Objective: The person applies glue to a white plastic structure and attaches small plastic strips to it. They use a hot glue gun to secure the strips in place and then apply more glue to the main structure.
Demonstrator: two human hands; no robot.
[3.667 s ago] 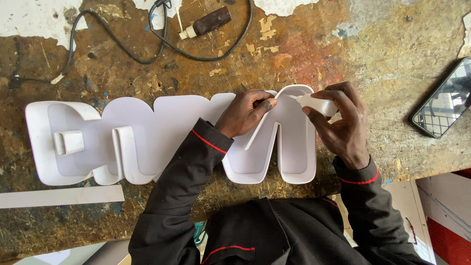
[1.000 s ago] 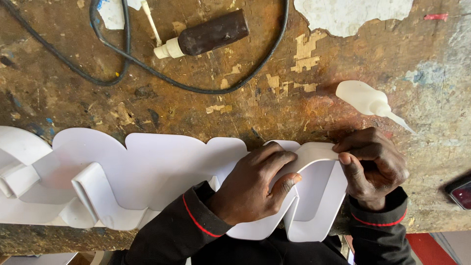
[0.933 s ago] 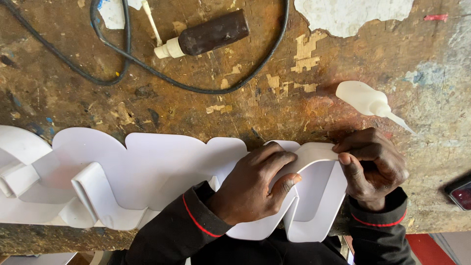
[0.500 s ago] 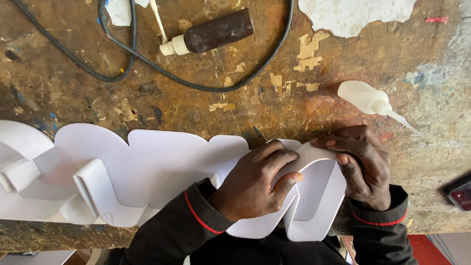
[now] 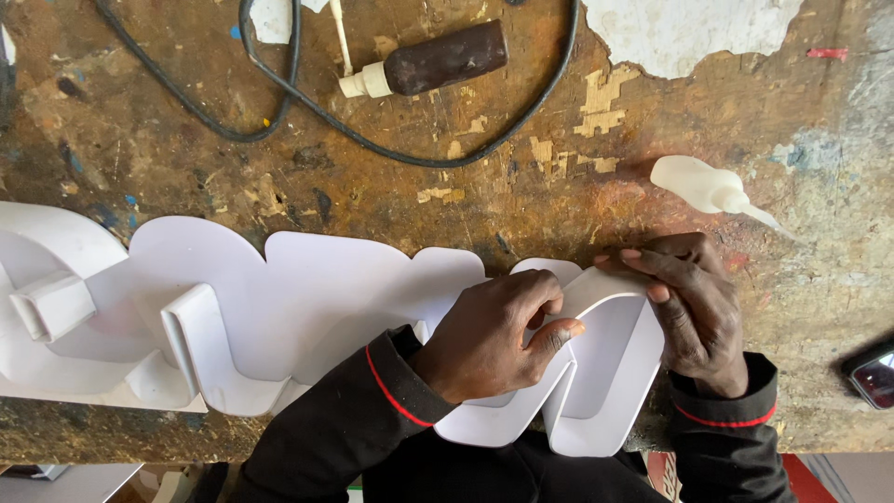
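**Two hands pressing a white edge strip onto a cut-out sign panel**

A smooth, matte white sign panel (image 5: pixel 317 298) with rounded, lobed outlines is lying flat along the near edge of the counter (image 5: pixel 521 186), whose wooden top is looking scarred, stained brown and flaking with pale patches of old paint. The panel's left end is running out of the picture, and its lower right part is hanging past the counter's edge.

The left hand (image 5: pixel 498 335) is curling over the panel's right section, thumb pressing on the top of a thin white edge strip (image 5: pixel 605 293) that is standing upright and bending around the curve. The right hand (image 5: pixel 684 298) is pinching that same strip from the outer side, fingertips together on its upper bend. Both wrists are sitting in black sleeves with red piping.

Just beyond the right hand, a pale, translucent squeeze bottle (image 5: pixel 708 186) with a tapered nozzle is lying on its side. Farther back, a dark brown bottle (image 5: pixel 438 61) with a white cap is resting inside a loop of black cable (image 5: pixel 410 154). A dark, glossy phone (image 5: pixel 875 377) is showing at the right border, mostly cut off.
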